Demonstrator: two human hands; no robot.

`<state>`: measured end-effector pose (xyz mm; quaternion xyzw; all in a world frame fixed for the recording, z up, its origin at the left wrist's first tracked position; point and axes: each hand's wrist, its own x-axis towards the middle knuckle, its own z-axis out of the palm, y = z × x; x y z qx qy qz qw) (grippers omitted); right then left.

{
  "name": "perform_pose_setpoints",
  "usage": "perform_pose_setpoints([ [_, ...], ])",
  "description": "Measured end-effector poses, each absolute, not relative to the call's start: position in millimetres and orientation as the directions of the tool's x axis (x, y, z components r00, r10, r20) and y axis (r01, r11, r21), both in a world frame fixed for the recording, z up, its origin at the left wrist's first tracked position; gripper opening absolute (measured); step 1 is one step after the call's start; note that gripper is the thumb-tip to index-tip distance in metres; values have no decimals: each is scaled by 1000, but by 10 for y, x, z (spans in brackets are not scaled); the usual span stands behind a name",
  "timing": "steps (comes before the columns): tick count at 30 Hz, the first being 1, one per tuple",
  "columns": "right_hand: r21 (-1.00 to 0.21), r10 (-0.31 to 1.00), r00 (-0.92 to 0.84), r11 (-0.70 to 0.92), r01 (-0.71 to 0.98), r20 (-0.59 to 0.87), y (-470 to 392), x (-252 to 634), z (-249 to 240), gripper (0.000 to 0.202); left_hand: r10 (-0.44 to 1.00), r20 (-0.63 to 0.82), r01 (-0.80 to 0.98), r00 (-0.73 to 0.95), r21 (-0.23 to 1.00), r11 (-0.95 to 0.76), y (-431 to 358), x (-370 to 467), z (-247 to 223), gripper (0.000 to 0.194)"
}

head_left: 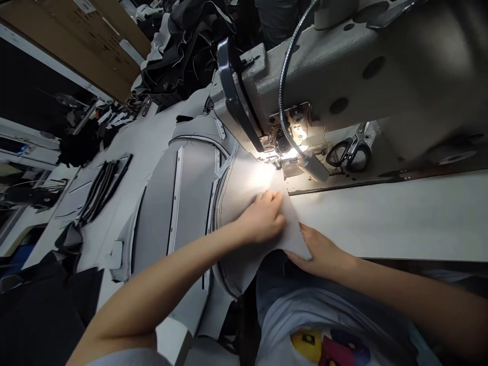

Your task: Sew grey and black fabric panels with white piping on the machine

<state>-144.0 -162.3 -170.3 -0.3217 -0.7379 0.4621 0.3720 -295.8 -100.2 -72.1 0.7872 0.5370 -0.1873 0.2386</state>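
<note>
A large grey sewn fabric piece (244, 188) lies under the lit needle area of a sewing machine (328, 76). My left hand (265, 216) rests on top of it just in front of the needle, fingers curled and pressed together on the cloth. At the fabric's right corner, my right hand (316, 249) grips the edge, thumb above and fingers partly hidden below. Grey panels with pale strips (194, 193) spread to the left of my left hand, joined to or lying against the piece. A small lamp (313, 165) on a flexible neck hangs beside the needle.
Black-handled scissors (353, 150) lie on the machine bed to the right. A stack of dark-edged panels (102, 188) sits on the white table (125, 147) at left. Dark fabric is heaped at the back (183, 51), near a cardboard box (80, 40). More black material lies at lower left.
</note>
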Motion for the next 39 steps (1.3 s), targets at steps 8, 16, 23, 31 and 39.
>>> perform_pose_setpoints([
  [8,-806,739,-572,553,213,356,-1658,-1506,-1626,28,939,-143,927,314,261,-270,-1952,-3401,-1384,77],
  [16,-194,410,-682,907,373,605,-1583,-1435,-1632,32,800,-149,806,581,247,-538,-1495,-3577,-1356,71],
  [23,-169,430,-684,893,417,589,-1553,-1434,-1615,29,772,-174,788,611,232,-571,-1315,-3631,-1325,69],
  [31,-171,394,-747,917,361,536,-1440,-1332,-1671,36,728,-96,730,678,203,-653,-909,-3721,-1411,75],
  [39,-69,352,-785,926,371,510,-1300,-1322,-1672,36,696,-17,691,717,147,-708,-529,-3708,-1407,70],
])
